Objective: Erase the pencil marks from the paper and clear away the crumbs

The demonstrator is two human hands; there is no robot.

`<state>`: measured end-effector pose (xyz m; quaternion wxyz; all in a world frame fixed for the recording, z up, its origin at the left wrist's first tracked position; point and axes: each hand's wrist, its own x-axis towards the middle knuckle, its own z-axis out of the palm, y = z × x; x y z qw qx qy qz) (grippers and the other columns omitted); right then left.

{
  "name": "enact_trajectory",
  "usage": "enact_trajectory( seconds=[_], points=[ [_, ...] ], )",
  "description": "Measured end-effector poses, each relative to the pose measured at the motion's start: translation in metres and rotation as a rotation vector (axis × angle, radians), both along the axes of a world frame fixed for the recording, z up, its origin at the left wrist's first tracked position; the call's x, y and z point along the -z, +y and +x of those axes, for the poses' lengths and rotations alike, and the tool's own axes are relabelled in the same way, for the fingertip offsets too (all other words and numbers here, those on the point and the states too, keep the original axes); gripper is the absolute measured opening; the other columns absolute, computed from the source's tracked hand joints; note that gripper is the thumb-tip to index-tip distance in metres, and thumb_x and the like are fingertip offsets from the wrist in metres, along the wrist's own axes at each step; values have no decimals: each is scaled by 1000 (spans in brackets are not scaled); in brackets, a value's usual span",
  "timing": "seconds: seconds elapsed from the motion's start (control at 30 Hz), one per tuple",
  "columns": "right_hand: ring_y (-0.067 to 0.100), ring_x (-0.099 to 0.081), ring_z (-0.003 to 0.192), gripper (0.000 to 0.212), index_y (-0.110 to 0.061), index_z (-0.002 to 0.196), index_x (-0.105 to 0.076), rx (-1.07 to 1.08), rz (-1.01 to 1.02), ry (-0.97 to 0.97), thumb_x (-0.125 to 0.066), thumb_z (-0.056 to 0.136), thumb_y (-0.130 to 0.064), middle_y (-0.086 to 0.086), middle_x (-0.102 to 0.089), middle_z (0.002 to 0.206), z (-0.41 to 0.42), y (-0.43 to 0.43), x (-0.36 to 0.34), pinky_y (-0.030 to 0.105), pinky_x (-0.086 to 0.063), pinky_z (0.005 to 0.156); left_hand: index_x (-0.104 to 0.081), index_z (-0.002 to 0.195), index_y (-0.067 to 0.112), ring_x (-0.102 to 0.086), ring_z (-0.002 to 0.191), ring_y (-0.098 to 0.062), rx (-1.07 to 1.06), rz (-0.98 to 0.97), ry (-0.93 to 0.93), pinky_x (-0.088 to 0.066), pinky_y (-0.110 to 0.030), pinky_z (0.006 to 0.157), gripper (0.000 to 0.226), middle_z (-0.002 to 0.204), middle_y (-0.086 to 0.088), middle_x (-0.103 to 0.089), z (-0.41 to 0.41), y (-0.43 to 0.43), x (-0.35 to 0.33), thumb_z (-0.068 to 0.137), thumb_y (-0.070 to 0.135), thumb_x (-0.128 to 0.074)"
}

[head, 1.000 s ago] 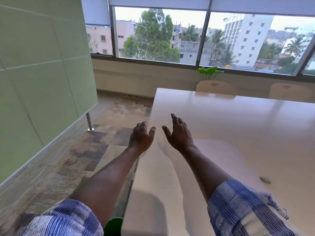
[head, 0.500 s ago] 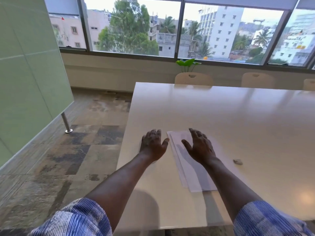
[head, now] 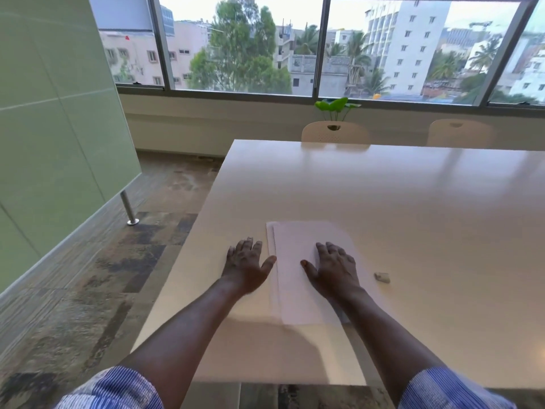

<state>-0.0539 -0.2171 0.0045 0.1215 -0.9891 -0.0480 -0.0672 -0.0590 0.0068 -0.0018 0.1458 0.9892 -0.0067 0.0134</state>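
White paper [head: 295,261], two overlapping sheets, lies on the pale table [head: 413,208] near its front left corner. No pencil marks or crumbs are legible at this distance. My right hand [head: 333,267] rests flat on the paper's right half, fingers spread, holding nothing. My left hand [head: 246,265] lies flat on the table just left of the paper, its thumb touching the paper's left edge. A small pale eraser [head: 382,277] sits on the table a short way right of my right hand.
The table's left edge runs close to my left hand, with stone floor [head: 118,276] beyond it. Two pale chairs [head: 334,132] stand at the far side under the window, with a small green plant [head: 336,106] behind them. A green partition [head: 53,137] stands at left.
The view swung right and down, bringing the paper and eraser into sight. Both hands lowered from the air onto the table, the right one onto the paper.
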Motion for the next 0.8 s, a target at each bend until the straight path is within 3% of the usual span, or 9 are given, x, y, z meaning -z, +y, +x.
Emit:
enact_trajectory(
  seconds=[0.33,0.6,0.8],
  points=[
    [35,-26,149,70,-16,152,-36,-52,15,24,-34,99,-61,16,-30,162,0,6,5,52,-22,120,-22,163,20,-6,159,-23,-37,54,0,-2,-43,128,76,173,-8,-10,-2,-3,10,102,64,-30],
    [33,-33,145,72,-13,152,-37,-104,33,-10,-36,98,-62,16,-38,157,15,7,0,48,-28,118,-20,164,16,-5,159,-23,-50,50,7,-2,-41,128,72,173,-10,-10,4,-7,3,105,57,-29],
    [33,-28,148,73,-12,154,-32,-162,-5,-102,-40,99,-60,15,-35,159,40,-5,-13,45,-21,122,-10,164,8,6,160,-28,-80,145,-90,5,-42,128,90,172,-15,0,28,-15,-23,89,60,-12]
  ],
)
